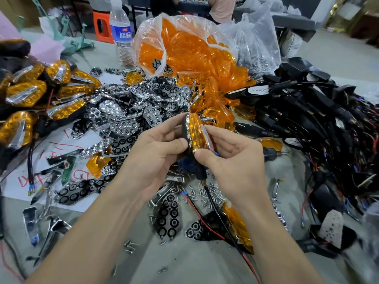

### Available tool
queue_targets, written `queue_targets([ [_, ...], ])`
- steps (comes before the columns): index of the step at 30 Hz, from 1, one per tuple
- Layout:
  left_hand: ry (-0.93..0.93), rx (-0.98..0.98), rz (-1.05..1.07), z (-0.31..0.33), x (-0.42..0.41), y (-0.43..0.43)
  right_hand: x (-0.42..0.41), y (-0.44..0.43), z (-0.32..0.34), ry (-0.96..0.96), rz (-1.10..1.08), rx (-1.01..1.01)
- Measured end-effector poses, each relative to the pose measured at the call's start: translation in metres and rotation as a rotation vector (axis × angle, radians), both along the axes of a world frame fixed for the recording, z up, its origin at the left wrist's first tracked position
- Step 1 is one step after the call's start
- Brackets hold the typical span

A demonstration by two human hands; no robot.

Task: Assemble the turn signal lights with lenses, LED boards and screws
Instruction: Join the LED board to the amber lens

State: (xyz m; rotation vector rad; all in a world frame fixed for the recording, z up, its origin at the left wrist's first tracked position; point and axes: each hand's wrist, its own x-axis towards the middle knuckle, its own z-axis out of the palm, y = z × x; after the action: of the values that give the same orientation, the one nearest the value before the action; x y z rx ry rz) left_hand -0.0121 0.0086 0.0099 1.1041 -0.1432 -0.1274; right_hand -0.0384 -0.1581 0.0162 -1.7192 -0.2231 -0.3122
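On my feed: two bare arms. L forearm (pixel 92 232) and L hand (pixel 155 154) sit left of the turn signal light (pixel 198 134); R forearm (pixel 272 238) and R hand (pixel 231 158) sit right of it. Skin uncovered fr. fingertips to frame edge. Nails short, plain; thumbnails nearest the light look neatly rounded.

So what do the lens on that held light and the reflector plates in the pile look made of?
Amber lens on the held turn signal light: translucent orange plastic, glossy; light shows through it. Reflector plates: probably chrome-plated plastic, with mirror-bright cups and black backs on the flipped ones; metal can't be ruled out.
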Motion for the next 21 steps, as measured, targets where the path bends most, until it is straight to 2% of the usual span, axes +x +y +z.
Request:
queue_targets([
  [7, 0.005, 0.09, 0.025, 0.0, -0.001, -0.003, -0.004, 0.006, 0.003, -0.067, -0.02, -0.174],
  [15, -0.055, 0.148, 0.01, 0.002, -0.004, -0.002, -0.007, 0.008, 0.002, -0.048, -0.034, -0.185],
  [21, -0.057, 0.11, 0.06, 0.004, -0.01, -0.004, -0.009, 0.01, 0.003, -0.066, -0.062, -0.204],
])
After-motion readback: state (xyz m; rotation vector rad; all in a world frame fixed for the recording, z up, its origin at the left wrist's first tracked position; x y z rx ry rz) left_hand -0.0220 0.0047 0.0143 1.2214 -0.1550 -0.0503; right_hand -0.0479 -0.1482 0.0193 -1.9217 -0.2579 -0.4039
